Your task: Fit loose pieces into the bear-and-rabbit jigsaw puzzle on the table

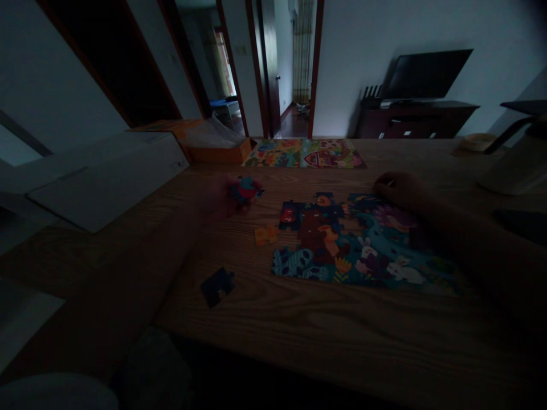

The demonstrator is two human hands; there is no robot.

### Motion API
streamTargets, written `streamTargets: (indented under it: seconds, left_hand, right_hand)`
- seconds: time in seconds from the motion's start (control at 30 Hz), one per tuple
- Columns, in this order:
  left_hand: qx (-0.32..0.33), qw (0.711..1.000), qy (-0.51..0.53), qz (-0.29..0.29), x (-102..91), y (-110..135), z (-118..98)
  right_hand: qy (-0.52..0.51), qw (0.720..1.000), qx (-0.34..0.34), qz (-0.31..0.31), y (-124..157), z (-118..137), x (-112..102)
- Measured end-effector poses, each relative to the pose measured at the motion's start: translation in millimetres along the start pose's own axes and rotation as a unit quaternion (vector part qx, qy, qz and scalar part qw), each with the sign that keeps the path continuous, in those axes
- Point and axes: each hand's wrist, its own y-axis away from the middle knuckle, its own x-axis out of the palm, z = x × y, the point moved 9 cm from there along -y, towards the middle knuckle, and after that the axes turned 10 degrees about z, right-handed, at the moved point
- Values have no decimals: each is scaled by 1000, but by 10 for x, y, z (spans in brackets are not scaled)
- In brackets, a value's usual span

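Head camera view: a person's left hand (233, 199) pinches a multicoloured jigsaw piece (247, 191) above the wooden surface (299, 324), just left of a partly assembled jigsaw puzzle (342, 245) of rabbits and other animals near the surface's middle. The right hand (397, 191) lies curled at the puzzle's upper right, its fingertips (380, 183) touching it; dim light hides whether it grips a piece. An orange piece (265, 234) lies just beside the puzzle's left side, and a dark blue piece (217, 286) sits farther left, apart. Two illustrated cards (303, 154) lie side by side along the far edge, beside an orange box (217, 149). A flat white box (106, 182) overlaps the left edge.
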Motion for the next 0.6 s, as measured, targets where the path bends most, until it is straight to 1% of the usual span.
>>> streamTargets:
  seconds: [0.07, 0.17, 0.27, 0.37, 0.47, 0.6]
  left_hand:
    - [-4, 1000, -6, -9, 7, -7, 23]
    - [-2, 1000, -23, -1, 21, -20, 31]
    - [-4, 999, -35, -1, -18, -20, 32]
    - [-22, 999, -40, 3, -40, -9, 50]
    - [-43, 998, -46, 12, -4, -1, 76]
    - [-39, 997, -70, -14, 11, 13, 47]
  right_hand:
    - [-4, 1000, -9, -5, -12, -1, 3]
    - [-3, 1000, -19, -3, -15, 13, 7]
    - [1, 1000, -17, 1, -6, 26, 4]
    - [3, 1000, -7, 2, -1, 19, 4]
    - [4, 1000, -5, -4, -10, 5, 4]
    - [3, 1000, -11, 0, -34, -18, 21]
